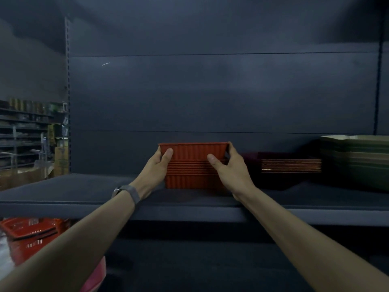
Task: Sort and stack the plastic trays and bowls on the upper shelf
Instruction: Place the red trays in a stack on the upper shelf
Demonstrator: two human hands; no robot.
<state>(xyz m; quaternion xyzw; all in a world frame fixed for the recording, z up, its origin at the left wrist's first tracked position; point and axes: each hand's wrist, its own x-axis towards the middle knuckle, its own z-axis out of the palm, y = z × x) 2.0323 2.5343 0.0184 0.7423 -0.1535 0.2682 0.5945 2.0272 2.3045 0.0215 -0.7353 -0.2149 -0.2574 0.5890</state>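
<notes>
Dark shelf (73,192), orange tray stack (193,178), maroon stack (290,165), green stack (357,161)

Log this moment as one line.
left hand, right hand: grip red tray stack | on upper shelf | dark stack right

Left hand (156,165) and right hand (228,165) around the top red tray (193,150) of a stack on the upper shelf (63,192).

Green tray stack (357,163) cut off at right edge, distant shelves (25,131) blurred (contents unreadable)
</notes>
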